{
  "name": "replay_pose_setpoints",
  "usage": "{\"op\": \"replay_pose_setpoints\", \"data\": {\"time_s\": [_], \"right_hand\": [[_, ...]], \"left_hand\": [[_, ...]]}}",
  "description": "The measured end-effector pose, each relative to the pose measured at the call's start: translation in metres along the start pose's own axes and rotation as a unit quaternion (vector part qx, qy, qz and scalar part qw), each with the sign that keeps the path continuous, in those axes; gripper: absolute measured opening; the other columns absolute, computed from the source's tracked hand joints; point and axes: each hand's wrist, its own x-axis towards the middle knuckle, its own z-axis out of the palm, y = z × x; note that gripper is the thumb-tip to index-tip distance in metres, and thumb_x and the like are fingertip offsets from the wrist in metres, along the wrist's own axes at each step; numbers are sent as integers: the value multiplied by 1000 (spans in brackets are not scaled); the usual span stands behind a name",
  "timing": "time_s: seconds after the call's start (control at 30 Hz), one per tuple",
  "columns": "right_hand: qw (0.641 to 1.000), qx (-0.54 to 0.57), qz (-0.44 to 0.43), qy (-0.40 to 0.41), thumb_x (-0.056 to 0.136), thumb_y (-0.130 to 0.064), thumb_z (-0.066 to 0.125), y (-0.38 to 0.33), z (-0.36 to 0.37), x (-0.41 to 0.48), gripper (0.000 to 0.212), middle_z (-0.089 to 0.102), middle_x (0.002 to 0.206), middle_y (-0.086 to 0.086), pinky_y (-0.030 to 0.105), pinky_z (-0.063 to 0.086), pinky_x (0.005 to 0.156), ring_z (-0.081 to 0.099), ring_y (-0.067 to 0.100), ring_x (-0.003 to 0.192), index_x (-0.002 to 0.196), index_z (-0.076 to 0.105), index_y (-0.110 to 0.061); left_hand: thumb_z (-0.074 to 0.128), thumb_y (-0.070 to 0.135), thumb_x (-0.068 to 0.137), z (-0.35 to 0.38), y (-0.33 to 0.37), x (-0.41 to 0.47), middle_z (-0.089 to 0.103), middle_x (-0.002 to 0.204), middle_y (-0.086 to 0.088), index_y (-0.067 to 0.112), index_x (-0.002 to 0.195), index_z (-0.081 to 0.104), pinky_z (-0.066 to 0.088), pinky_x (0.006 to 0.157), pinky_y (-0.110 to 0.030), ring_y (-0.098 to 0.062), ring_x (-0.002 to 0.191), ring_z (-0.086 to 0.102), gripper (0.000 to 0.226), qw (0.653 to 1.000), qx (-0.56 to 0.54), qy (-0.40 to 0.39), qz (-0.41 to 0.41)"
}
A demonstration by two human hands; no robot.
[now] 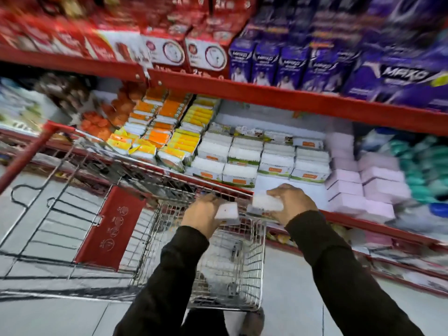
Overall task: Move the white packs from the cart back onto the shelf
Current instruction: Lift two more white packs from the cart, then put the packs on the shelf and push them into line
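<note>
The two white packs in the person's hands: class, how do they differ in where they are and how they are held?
The left hand holds its white pack lower, over the cart; the right hand holds its white pack higher and nearer the shelf edge, by the bare gap in the white stacks. The left pack shows a flat face; the right is more covered by fingers. Both are white, blurred, and off the shelf.
</note>
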Motion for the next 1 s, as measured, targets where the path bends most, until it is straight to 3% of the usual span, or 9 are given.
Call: {"op": "replay_pose_setpoints", "data": {"time_s": [0.23, 0.5, 0.63, 0.8, 0.9, 1.0], "right_hand": [[993, -36, 81, 80, 78, -20, 75, 72, -55, -11, 55, 59, 135, -1, 31, 47, 101, 58, 23, 123, 130, 62, -30], [992, -69, 103, 17, 86, -19, 69, 110, -51, 30, 48, 58, 132, 7, 35, 49, 100, 58, 29, 122, 132, 60, -30], [991, -98, 93, -16, 88, -8, 62, 113, -28, 59, 46, 58, 133, 9, 41, 50, 102, 58, 32, 123, 133, 59, -19], [988, -134, 74, -14, 91, -2, 56, 112, -13, 75, 43, 59, 130, 10, 41, 50, 99, 59, 31, 122, 133, 57, -14], [991, -114, 63, -7, 89, -2, 59, 115, -12, 72, 50, 56, 133, 10, 41, 50, 99, 56, 31, 124, 137, 54, -18], [989, 29, 97, 109, 79, -11, 75, 114, 0, 55, 63, 51, 140, 6, 40, 46, 107, 50, 29, 128, 136, 53, -26]], "left_hand": [[71, 16, 87, -28, 102, 61, 54, 137, -3, 22, 140, 53, 53, 98, -40, -28, 126, 53, 56, 985, -14, 106, 134], [57, -7, 87, -1, 150, 131, 60, 123, -13, 10, 130, 60, 59, 89, -46, -34, 116, 59, 46, 986, 70, 78, 133], [48, -10, 92, 11, 144, 146, 57, 130, -17, 4, 133, 55, 56, 92, -47, -37, 119, 58, 43, 987, 117, 21, 112], [50, -7, 93, 19, 132, 154, 52, 137, -13, 11, 140, 49, 56, 88, -45, -35, 116, 62, 50, 991, 90, -5, 99], [56, -4, 91, 28, 125, 155, 50, 141, -12, 15, 143, 45, 56, 95, -43, -33, 123, 57, 57, 993, 53, 5, 105], [67, 0, 84, 37, 126, 136, 41, 151, -10, 16, 146, 43, 42, 114, -37, -29, 139, 40, 69, 990, -89, 95, 60]]}}
